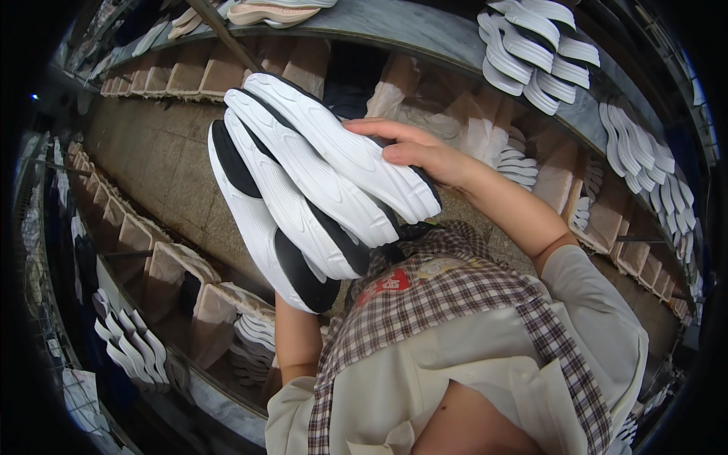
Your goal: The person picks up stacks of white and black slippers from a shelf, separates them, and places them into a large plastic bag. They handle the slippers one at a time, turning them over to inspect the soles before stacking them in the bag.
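Observation:
Several white shoe soles with black faces are bunched together in front of my chest, slanting from upper left to lower right. My right hand is closed on the rightmost sole, with its thumb and fingers near that sole's right edge. My left forearm runs up beneath the bunch. The soles hide my left hand, so its fingers do not show. At the left of the bunch, the black face of one sole is exposed.
Grey-topped shelving curves along the far side, bearing white sole stacks. More stacked soles stand on the left bench. Beige-lined compartments line both sides, some holding soles. Tiled floor shows between them.

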Demonstrator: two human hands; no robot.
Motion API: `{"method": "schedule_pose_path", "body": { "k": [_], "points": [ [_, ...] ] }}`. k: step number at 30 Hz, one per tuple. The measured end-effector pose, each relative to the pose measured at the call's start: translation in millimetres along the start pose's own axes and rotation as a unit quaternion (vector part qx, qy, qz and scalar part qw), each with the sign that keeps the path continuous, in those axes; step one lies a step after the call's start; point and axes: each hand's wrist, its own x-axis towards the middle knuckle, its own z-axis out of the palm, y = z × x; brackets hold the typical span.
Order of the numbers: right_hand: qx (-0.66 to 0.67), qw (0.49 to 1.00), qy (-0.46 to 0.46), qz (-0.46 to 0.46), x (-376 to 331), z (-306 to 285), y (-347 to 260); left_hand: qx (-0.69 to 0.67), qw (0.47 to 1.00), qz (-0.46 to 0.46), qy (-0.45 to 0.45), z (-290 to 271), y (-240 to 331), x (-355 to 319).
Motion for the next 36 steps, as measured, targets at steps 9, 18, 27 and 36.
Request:
{"method": "schedule_pose_path", "body": {
  "k": [9,18,27,36],
  "points": [
    [-0.131,0.983,-0.074,-0.104,13,18,-21,-0.019,0.999,0.013,-0.032,4,5,-1],
    [-0.082,0.965,-0.124,-0.214,25,57,-40,-0.067,0.990,0.008,-0.121,9,19,0],
    [-0.055,0.977,-0.113,-0.174,21,58,-41,-0.084,0.985,0.016,-0.152,9,28,-1],
    [-0.147,0.981,-0.034,-0.124,12,56,-35,-0.081,0.983,0.027,-0.162,5,36,4]
  ]
}}
